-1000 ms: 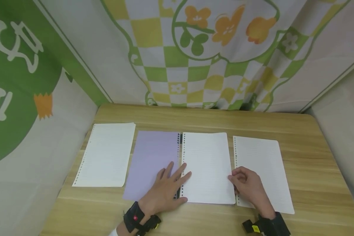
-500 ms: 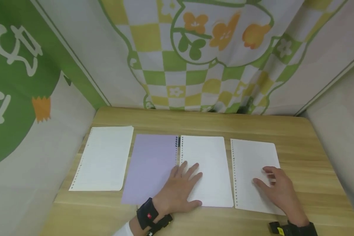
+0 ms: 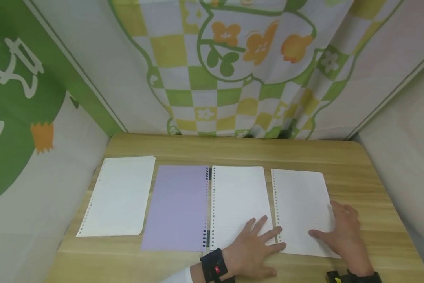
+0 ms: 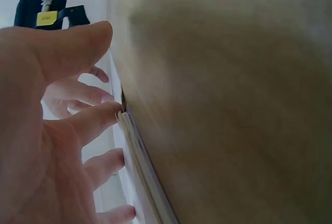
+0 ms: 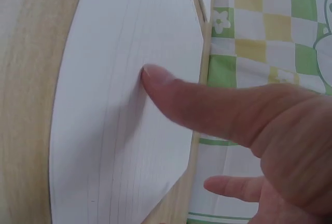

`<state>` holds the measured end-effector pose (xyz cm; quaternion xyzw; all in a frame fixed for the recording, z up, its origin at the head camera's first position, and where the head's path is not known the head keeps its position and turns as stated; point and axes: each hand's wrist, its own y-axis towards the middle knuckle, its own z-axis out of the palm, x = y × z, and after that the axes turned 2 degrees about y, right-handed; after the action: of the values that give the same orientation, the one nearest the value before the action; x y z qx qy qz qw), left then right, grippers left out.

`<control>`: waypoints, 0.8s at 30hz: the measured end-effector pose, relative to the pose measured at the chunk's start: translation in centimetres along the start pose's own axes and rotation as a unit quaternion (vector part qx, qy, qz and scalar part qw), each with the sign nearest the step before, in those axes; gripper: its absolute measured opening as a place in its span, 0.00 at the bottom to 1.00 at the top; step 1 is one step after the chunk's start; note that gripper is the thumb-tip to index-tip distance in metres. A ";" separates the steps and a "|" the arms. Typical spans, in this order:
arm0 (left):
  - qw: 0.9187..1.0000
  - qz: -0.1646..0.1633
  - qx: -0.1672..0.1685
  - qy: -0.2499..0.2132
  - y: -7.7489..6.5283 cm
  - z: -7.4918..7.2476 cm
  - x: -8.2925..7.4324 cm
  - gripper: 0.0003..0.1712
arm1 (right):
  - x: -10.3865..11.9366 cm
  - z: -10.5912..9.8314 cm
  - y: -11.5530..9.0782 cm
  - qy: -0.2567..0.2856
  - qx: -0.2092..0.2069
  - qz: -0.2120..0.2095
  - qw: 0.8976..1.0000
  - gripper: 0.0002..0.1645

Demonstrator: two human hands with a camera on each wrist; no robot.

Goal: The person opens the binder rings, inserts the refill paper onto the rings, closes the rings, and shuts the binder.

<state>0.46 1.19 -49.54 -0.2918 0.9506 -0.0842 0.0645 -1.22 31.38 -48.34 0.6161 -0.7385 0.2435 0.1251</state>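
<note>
A ring-bound notebook lies open, with its purple cover (image 3: pixel 178 208) on the left and a stack of white lined pages (image 3: pixel 234 196) on the right. My left hand (image 3: pixel 252 248) spreads over the lower right of those pages, its fingertips reaching the left edge of a loose lined sheet (image 3: pixel 300 208). In the left wrist view, the fingers lie along the edge of the page stack (image 4: pixel 142 169). My right hand (image 3: pixel 346 232) is at the loose sheet's right edge, with the thumb (image 5: pixel 176 97) over its lined face and the other fingers beyond the edge.
Another white punched sheet (image 3: pixel 116 196), with a second corner peeking out at its top right, lies left of the notebook. All rest on a wooden table (image 3: pixel 233 151). Behind it hangs a checked floral curtain (image 3: pixel 204 90), and pale cloth walls flank the table.
My left hand has slid right, from the notebook's binding across the pages to their right side. My right hand has left the pages' right edge and moved right to the loose sheet's far edge.
</note>
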 end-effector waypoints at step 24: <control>1.000 -0.013 0.005 0.007 0.9 -0.7 -0.3 0.39 | -4.8 -2.6 1.7 0.144 0.041 0.194 0.969 0.49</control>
<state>0.09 2.19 -49.01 -0.3029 0.9468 -0.0921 0.0586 -2.13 36.95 -48.82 0.4239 -0.8077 0.3793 0.1551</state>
